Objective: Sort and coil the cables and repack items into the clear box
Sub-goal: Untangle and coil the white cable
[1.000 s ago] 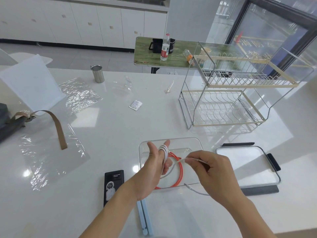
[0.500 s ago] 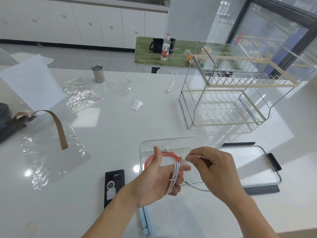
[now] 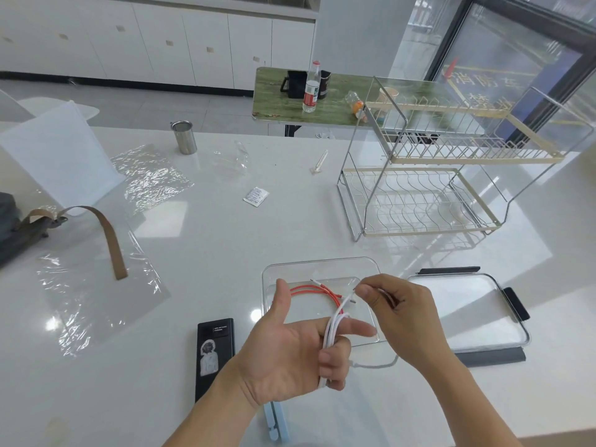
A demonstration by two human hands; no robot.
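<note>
Winding a white cable over a clear box

The left hand (image 3: 290,353) holds white cable (image 3: 333,330) loops around its curled fingers; the right hand (image 3: 400,314) pinches the cable's end above the clear box (image 3: 319,264), where an orange cable (image 3: 309,289) lies. The lid (image 3: 467,311) sits right.

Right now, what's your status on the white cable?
Left hand holds white cable looped round its fingers. Right hand pinches the free end. Orange cable already in clear box. Nothing blocking.
</note>
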